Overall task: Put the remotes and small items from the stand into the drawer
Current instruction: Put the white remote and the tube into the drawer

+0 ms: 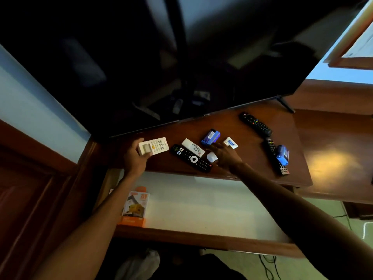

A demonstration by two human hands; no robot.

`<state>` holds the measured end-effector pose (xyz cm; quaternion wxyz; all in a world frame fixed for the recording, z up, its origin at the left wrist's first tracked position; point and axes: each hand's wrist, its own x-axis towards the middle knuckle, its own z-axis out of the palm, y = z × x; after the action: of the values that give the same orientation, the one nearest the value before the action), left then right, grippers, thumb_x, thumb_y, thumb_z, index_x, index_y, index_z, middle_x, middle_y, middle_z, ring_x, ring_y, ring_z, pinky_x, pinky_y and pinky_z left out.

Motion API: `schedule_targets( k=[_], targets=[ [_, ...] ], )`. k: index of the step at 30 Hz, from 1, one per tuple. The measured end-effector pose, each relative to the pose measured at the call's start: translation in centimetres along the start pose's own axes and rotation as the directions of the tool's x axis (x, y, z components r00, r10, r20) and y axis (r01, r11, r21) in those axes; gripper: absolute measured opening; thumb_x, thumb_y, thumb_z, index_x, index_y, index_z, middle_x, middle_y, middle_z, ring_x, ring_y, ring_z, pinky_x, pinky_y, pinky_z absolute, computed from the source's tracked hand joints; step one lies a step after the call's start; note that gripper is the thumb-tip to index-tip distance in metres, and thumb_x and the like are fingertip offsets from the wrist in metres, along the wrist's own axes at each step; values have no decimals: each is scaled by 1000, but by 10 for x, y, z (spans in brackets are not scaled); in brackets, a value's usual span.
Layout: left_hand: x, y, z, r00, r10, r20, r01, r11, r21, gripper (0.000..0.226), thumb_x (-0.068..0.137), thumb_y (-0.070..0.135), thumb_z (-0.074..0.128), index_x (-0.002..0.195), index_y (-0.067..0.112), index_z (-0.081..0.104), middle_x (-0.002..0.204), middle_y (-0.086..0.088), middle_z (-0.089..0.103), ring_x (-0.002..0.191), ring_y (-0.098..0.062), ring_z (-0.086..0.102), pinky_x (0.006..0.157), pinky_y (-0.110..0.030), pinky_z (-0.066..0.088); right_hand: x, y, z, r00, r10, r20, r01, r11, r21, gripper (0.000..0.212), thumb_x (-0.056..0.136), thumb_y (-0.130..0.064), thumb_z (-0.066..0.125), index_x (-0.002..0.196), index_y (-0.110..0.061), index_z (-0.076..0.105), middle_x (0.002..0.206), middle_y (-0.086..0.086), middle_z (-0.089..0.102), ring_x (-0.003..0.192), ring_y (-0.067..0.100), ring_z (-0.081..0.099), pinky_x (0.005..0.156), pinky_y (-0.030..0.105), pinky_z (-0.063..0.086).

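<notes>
The left hand [135, 158] grips a white remote [153, 146] on the stand [242, 138]; the right hand [226, 156] reaches, fingers spread, apparently empty, beside a black remote [191, 158], above the open drawer [201, 203].

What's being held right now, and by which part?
The left hand grips the white remote by its display end. The right hand reaches over a small white item but holds nothing clearly.

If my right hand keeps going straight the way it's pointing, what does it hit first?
Probably the blue box: the right hand points up-left at it, fingertips almost there, though depth is unclear.
</notes>
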<state>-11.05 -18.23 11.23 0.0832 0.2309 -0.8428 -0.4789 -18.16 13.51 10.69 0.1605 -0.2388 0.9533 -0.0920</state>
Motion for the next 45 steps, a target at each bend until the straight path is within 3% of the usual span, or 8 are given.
schedule_targets(
  k=[10, 16, 20, 26, 31, 35, 43, 45],
  targets=[
    [0, 5, -19, 997, 39, -62, -51, 979, -198, 35, 84, 10, 72, 117, 19, 64, 108, -9, 72, 97, -25, 71, 81, -51, 59, -5, 7, -2, 977, -117, -179, 118, 993, -8, 54, 88, -9, 60, 140, -11, 49, 140, 17, 55, 123, 36, 55, 101, 42, 43],
    [7, 8, -25, 994, 78, 78, -51, 954, -295, 31, 84, 12, 73, 113, 22, 72, 110, -6, 73, 99, -22, 71, 87, -48, 58, -28, -38, -29, 890, -128, -438, 216, 964, 157, 47, 92, -17, 56, 138, -11, 51, 138, 13, 58, 122, 33, 57, 97, 44, 49],
    [1, 9, -40, 970, 100, 222, -35, 960, -279, 36, 86, 9, 70, 99, 42, 73, 107, 1, 73, 95, -16, 70, 84, -36, 57, -45, -90, -36, 847, -42, -530, 255, 907, 335, 44, 83, -28, 73, 123, -17, 59, 113, 3, 71, 96, 22, 66, 76, 29, 48],
    [-25, -28, -55, 926, 88, 366, -17, 981, -194, 32, 87, -1, 65, 119, -1, 65, 119, -8, 65, 100, -18, 64, 76, -13, 55, -54, -141, 6, 947, 97, -308, 135, 747, 651, 44, 74, -25, 81, 112, -22, 59, 102, 1, 72, 85, 14, 66, 75, 23, 52],
    [-42, -78, -47, 874, 11, 485, 52, 992, -116, 28, 86, 8, 70, 104, 29, 75, 115, -2, 71, 104, -17, 69, 89, -38, 57, -61, -157, 72, 981, 115, -155, 14, 761, 648, 42, 73, -30, 81, 109, -22, 60, 103, 2, 72, 90, 19, 68, 77, 35, 55],
    [-47, -100, -29, 840, -21, 542, -7, 999, 50, 28, 85, 12, 72, 111, 20, 73, 114, 2, 72, 101, -11, 67, 80, -17, 53, -56, -160, 115, 972, 227, -64, -146, 791, 594, 49, 68, -37, 83, 110, -23, 62, 98, 9, 75, 86, 24, 69, 74, 37, 56],
    [-32, -132, 12, 771, 5, 637, -183, 960, 214, 26, 86, 6, 67, 111, 10, 73, 111, -5, 74, 97, -8, 67, 71, -2, 44, -22, -154, 171, 926, 376, -37, -322, 836, 444, 56, 65, -48, 83, 109, -21, 62, 88, 7, 77, 79, 26, 71, 69, 36, 57],
    [-27, -135, 18, 758, 16, 653, -220, 947, 232, 26, 88, 8, 66, 113, 11, 73, 112, -3, 73, 100, -8, 66, 75, -9, 44, -16, -151, 180, 910, 414, -36, -359, 827, 433, 56, 67, -48, 82, 113, -23, 63, 90, 8, 77, 81, 28, 71, 70, 37, 57]
  ],
)
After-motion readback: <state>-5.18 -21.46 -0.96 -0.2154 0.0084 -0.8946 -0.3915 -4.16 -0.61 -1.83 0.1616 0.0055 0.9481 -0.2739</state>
